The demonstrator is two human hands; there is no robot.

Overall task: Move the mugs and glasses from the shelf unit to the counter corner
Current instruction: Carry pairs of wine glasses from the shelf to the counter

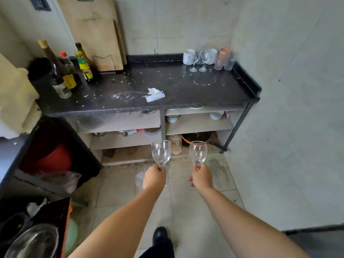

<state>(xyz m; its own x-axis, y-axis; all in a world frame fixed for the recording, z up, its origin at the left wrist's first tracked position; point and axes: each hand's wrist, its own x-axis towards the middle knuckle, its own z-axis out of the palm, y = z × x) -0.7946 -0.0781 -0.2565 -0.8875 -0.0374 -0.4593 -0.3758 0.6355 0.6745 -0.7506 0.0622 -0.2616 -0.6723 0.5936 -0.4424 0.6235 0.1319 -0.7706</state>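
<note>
Bare forearms, black shoe [159, 234]

Arms: we hold both bare forearms stretched forward, side by side, apart.
Left hand [154, 176]: our fingers curl round a wine glass [161, 152] stem, bowl upright.
Right hand [202, 177]: our fingers curl round a second glass [198, 152] stem, bowl upright.

Clear glossy glass wine glasses [161, 152]; dark speckled stone counter [186, 90]

Both wine-glass stems are hidden inside the fists, and the corner tumblers [224, 59] seem motion-blurred
</note>
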